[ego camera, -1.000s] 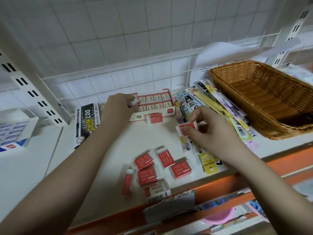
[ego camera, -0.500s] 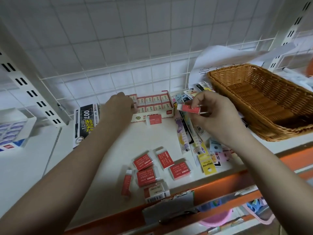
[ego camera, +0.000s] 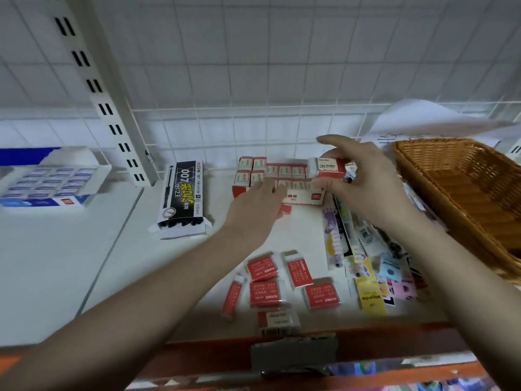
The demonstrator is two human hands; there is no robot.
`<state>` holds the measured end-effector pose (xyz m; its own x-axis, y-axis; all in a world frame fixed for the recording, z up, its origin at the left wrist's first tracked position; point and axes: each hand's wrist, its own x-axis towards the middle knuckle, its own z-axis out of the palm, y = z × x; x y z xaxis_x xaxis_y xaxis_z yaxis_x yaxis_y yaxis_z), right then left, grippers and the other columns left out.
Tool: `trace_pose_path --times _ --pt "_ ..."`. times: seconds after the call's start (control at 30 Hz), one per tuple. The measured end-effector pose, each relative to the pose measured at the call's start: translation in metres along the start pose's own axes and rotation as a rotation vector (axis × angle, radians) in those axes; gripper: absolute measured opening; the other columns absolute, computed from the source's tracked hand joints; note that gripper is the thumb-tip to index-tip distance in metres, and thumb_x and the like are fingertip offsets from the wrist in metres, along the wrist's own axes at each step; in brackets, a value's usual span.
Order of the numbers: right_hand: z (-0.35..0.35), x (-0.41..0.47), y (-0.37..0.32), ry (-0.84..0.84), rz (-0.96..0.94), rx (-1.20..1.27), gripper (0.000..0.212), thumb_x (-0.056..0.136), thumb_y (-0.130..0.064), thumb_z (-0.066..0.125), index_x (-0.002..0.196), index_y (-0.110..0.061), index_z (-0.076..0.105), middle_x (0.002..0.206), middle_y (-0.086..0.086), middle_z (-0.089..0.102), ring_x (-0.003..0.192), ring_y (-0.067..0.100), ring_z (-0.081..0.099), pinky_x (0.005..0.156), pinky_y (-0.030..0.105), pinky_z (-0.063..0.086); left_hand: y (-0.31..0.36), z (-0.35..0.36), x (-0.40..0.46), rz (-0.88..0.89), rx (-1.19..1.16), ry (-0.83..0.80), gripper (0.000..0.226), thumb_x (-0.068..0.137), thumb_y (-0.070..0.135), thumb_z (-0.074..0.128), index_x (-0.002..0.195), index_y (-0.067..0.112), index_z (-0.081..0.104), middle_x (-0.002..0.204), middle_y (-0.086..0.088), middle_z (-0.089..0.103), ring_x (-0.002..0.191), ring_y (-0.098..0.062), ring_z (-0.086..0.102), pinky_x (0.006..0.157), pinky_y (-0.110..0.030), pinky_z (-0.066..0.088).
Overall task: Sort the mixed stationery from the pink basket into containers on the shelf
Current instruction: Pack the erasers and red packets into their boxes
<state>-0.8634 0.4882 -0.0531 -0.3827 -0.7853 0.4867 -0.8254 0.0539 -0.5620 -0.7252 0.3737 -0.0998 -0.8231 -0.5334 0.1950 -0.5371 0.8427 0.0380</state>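
Note:
An open red and white eraser box (ego camera: 303,198) stands at the back of the white shelf, with rows of wrapped erasers in it. My right hand (ego camera: 366,179) pinches one red and white eraser (ego camera: 325,167) just above the box's right end. My left hand (ego camera: 258,207) rests with its fingers on the box's front left part. Several loose red erasers (ego camera: 265,293) lie near the shelf's front edge. The pink basket is out of view.
A black pen box (ego camera: 183,196) lies left of the eraser box. A blue eraser box (ego camera: 48,182) sits far left. A wicker basket (ego camera: 462,190) stands at the right, with a pile of packaged stationery (ego camera: 366,263) beside it. A wire grid backs the shelf.
My right hand has carried the eraser from the stationery pile up and left to the box's right end. My left hand has slipped down to the box's front. The view has shifted left.

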Motion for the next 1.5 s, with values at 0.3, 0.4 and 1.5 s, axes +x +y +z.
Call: trace_pose_path --times 0.3,0.4,1.5 --pt "0.053 0.056 0.016 -0.261 -0.236 -0.211 0.025 0.097 -0.02 0.047 0.119 -0.01 0.039 0.066 0.0 0.056 0.051 0.009 0.045 0.047 0.026 0.03 -0.034 -0.028 -0.062 -0.288 -0.31 -0.03 0.033 0.096 0.037 0.046 0.119 0.018 0.059 0.108 -0.003 0.061 0.094 -0.021 0.059 0.083 -0.034 0.049" --pt "0.068 0.074 0.026 -0.351 -0.297 -0.224 0.027 0.096 -0.019 0.051 0.121 -0.011 0.046 0.068 0.0 0.057 0.06 0.015 0.052 0.054 0.023 0.035 -0.043 -0.031 -0.088 -0.382 -0.386 0.053 0.03 0.092 0.036 0.054 0.117 0.022 0.062 0.095 0.006 0.055 0.081 -0.012 0.052 0.076 -0.025 0.042" --pt "0.013 -0.079 -0.041 -0.718 0.115 -0.363 0.051 0.089 -0.053 0.05 0.134 -0.03 0.041 0.124 -0.001 0.048 0.111 0.018 0.052 0.091 0.032 0.046 -0.024 -0.027 0.024 0.011 -0.243 0.136 0.036 0.098 0.023 0.048 0.13 0.009 0.055 0.13 -0.012 0.054 0.122 -0.024 0.046 0.099 -0.026 0.028"
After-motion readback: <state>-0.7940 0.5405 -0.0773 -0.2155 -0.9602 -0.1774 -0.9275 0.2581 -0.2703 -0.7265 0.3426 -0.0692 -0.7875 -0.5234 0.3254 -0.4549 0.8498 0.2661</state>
